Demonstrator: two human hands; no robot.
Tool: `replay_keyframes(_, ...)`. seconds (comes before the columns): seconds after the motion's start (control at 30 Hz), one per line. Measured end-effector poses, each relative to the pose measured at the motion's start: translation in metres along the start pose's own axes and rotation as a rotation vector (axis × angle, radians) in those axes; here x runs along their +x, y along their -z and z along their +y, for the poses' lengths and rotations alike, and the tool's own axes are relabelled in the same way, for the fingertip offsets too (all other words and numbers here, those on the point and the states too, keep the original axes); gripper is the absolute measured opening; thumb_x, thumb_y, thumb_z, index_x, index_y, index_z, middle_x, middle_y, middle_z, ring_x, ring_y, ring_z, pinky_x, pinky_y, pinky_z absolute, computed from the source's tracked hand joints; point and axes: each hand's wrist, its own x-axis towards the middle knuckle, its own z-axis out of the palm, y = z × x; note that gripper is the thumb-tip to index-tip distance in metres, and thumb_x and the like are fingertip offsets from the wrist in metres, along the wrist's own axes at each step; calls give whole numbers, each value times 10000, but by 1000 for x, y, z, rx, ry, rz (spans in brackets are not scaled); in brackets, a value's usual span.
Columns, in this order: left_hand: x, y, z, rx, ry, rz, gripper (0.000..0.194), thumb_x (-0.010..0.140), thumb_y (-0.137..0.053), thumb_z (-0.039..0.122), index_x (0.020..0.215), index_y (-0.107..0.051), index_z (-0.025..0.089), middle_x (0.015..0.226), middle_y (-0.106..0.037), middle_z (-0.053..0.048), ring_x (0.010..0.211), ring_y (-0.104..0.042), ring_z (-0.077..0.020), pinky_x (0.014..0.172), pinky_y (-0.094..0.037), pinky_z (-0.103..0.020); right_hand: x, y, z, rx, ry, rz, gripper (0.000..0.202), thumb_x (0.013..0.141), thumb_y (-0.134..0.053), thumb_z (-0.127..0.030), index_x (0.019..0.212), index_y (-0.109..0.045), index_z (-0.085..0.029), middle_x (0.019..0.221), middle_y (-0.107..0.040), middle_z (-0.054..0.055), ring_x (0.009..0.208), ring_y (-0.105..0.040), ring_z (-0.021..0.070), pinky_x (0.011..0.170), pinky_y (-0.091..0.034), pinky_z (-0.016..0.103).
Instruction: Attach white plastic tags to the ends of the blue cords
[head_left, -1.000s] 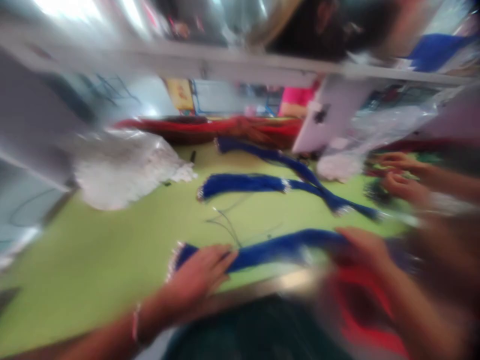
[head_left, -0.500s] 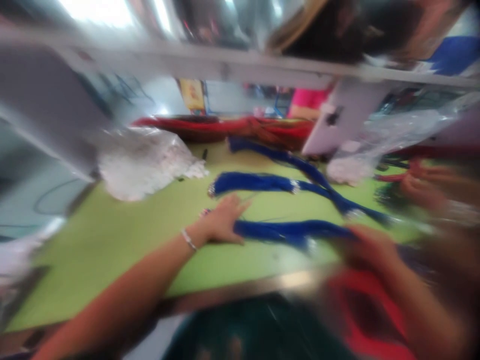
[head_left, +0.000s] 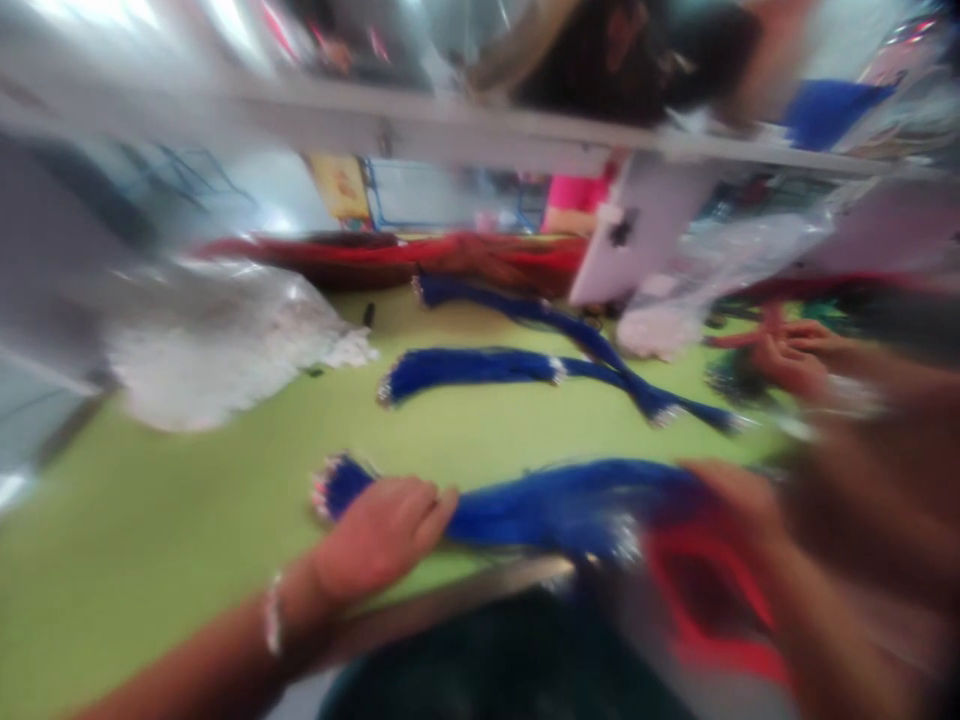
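A long bundle of blue wires (head_left: pixel 525 505) stretches along the front edge of the green table. My left hand (head_left: pixel 379 535) is wrapped round it near its left end, where small light tips stick out. At the right, my right hand (head_left: pixel 739 500) grips the same bundle, its fingers blurred and partly hidden. Behind, a second blue bundle (head_left: pixel 472 370) lies flat on the table. A third blue bundle (head_left: pixel 517 300) runs diagonally behind that one and meets it at the right.
A clear bag of white parts (head_left: pixel 217 340) rests at the left, another bag (head_left: pixel 660 310) at the right. Red bundles (head_left: pixel 450 255) line the back. Another person's hands (head_left: pixel 795 350) work at the right. A red container (head_left: pixel 720 600) is below the table edge.
My left hand has moved nearer and closed round the front bundle, which has shifted toward the table's front edge. The view has swung slightly right.
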Motion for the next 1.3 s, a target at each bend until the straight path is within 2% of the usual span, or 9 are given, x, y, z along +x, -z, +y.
replay_keyframes(0.2, 15, 2, -3, -239, 349, -251, 402, 867, -443, 547, 986, -650, 224, 949, -670, -81, 842, -618, -234, 797, -468, -363, 61, 3, -9, 219, 54, -465, 225, 777, -487, -194, 848, -701, -196, 784, -715, 30, 723, -655, 163, 671, -490, 250)
replay_keyframes(0.37, 38, 7, -22, -99, 485, -89, 513, 843, -448, 565, 1134, -606, 172, 1078, -609, -119, 1001, -589, -270, 930, -434, -398, 116, -31, -13, 243, -122, -533, 265, 825, -517, -369, 893, -687, -177, 863, -716, 51, 756, -640, 190, 704, -476, 271)
replay_keyframes(0.57, 8, 9, -16, 92, 396, -148, 847, 762, -575, 578, 1465, -298, 197, 1250, -520, -141, 1112, -517, -304, 983, -397, -437, 116, -34, -4, 249, -43, -646, 384, 818, -538, -500, 1012, -659, -192, 1006, -699, 85, 863, -645, 238, 773, -491, 325)
replay_keyframes(0.67, 3, -4, -14, 237, 410, -103, 672, 880, -475, 449, 1464, -304, 162, 1129, -555, -147, 1014, -543, -281, 920, -426, -423, 129, -28, -9, 165, -28, -505, 410, 850, -481, -517, 982, -686, -187, 981, -696, 98, 890, -640, 259, 805, -498, 373)
replay_keyframes(0.77, 8, -16, -17, 368, 390, -88, 526, 943, -367, 339, 1420, -378, 117, 962, -569, -129, 856, -555, -255, 799, -459, -401, 163, -45, -43, 188, 103, -264, 433, 910, -407, -412, 1240, -594, -204, 1254, -604, 94, 1174, -538, 254, 1005, -415, 406)
replay_keyframes(0.9, 9, -24, -20, 432, 311, -78, 485, 951, -344, 255, 1409, -380, 98, 912, -558, -109, 791, -539, -228, 740, -466, -372, 221, -105, -104, 159, 374, -355, 613, 896, -471, -379, 1472, -314, -241, 1552, -255, 79, 1411, -248, 270, 1138, -224, 466)
replay_keyframes(1.07, 3, -29, -24, 453, 283, -52, 476, 937, -345, 180, 1406, -380, 108, 927, -561, -106, 806, -538, -219, 744, -474, -371, 291, -163, -124, 69, 273, -437, 547, 956, -337, -341, 1493, -244, -291, 1566, -214, 69, 1424, -207, 301, 1124, -171, 550)
replay_keyframes(1.17, 5, -29, -26, 434, 284, -54, 477, 924, -356, 155, 1399, -386, 115, 914, -566, -101, 793, -540, -215, 734, -479, -371, 323, -165, -119, 30, 198, -427, 537, 950, -358, -308, 1480, -299, -238, 1542, -276, 101, 1405, -257, 300, 1125, -201, 518)
replay_keyframes(1.3, 8, -29, -28, 385, 297, -30, 485, 917, -389, 197, 1397, -375, 126, 955, -582, -116, 827, -552, -235, 757, -483, -396, 335, -141, -119, 148, 194, -408, 555, 930, -413, -379, 1437, -375, -159, 1501, -349, 130, 1384, -303, 277, 1127, -243, 502)
